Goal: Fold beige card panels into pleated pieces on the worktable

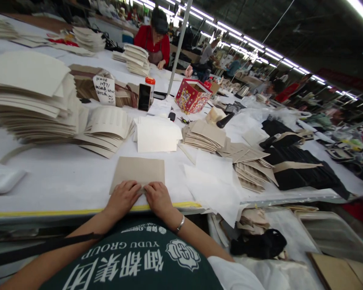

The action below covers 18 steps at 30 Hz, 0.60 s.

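A flat beige rectangular panel point(141, 169), perhaps fabric or leather, lies on the white worktable close to its front edge. My left hand point(123, 198) grips the panel's near edge, fingers curled and thumb pointing inward. Close beside it, my right hand point(159, 199) pinches the same edge, with the fingertips of both hands almost meeting at the middle. What the thumbs press underneath is hidden. Just beyond the panel sits a stack of white sheets point(157, 139), and to its right a pile of beige pieces point(204, 135).
Tall stacks of cream pieces point(33, 96) stand at the left. Farther back are a phone point(144, 97), a red patterned box point(191, 96) and a metal pole point(179, 48). Thin white sheets point(214, 181) overhang the table edge at right, near black pieces point(302, 165). A person in red works opposite.
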Available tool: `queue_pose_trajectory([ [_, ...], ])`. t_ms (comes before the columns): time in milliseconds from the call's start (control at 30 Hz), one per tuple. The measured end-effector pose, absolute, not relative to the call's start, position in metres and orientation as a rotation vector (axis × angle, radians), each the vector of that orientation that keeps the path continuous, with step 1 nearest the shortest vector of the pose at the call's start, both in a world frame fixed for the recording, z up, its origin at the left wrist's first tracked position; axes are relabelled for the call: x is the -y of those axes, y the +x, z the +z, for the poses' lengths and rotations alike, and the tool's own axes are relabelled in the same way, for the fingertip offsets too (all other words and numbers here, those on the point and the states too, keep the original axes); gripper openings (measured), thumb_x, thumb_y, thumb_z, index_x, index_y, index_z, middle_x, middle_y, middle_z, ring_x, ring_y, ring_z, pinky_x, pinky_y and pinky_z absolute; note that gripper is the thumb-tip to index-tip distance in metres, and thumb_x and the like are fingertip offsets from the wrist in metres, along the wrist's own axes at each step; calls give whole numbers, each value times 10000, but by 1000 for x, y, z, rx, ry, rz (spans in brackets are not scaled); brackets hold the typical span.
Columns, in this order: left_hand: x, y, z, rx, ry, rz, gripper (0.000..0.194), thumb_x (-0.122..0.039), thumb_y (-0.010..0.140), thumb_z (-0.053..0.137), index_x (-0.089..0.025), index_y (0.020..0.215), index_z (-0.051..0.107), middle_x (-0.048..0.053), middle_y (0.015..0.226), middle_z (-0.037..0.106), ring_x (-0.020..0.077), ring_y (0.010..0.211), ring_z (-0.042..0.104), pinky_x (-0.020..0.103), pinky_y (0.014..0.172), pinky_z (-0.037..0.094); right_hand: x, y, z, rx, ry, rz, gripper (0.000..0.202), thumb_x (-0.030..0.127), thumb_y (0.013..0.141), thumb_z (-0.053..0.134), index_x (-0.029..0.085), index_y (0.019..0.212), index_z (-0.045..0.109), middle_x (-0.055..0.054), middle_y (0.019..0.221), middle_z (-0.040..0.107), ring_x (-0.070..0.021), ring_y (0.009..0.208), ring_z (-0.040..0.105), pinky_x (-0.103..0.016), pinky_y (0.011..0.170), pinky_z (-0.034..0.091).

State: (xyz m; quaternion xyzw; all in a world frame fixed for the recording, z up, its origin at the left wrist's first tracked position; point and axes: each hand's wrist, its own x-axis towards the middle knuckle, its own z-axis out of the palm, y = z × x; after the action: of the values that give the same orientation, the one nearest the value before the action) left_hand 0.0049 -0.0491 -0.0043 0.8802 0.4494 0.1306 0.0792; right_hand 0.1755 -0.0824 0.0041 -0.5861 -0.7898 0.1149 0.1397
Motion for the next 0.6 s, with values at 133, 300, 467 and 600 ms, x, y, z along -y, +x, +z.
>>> queue_pose_trajectory([
  [133,38,-4,10,-1523,2644,204,342,-491,792,554,-161,866,598,109,894,598,258,863,548,373,773,449,79,187,7,2214,-1856,318,248,397,792,633,195,934,602,-61,934,575,-216,916,490,-339,827,404],
  [300,30,-4,17,-1511,2648,120,412,-540,786,538,-142,873,600,123,896,606,267,848,568,373,734,449,68,194,10,2177,-1824,380,295,445,783,633,183,915,600,-55,895,582,-209,878,513,-335,802,418],
  [467,33,16,-3,-1343,2714,351,300,-336,868,480,-209,1125,570,96,1141,608,256,1061,526,398,906,392,63,184,-3,2200,-1636,274,258,217,891,492,208,1136,571,-74,1096,576,-186,1016,487,-319,897,380],
  [600,30,10,-4,-1460,2733,276,331,-445,840,506,-188,1020,611,109,1049,618,269,965,544,383,819,424,66,187,-9,2179,-1722,199,170,286,871,534,210,1002,612,-60,991,585,-198,946,484,-325,847,384],
])
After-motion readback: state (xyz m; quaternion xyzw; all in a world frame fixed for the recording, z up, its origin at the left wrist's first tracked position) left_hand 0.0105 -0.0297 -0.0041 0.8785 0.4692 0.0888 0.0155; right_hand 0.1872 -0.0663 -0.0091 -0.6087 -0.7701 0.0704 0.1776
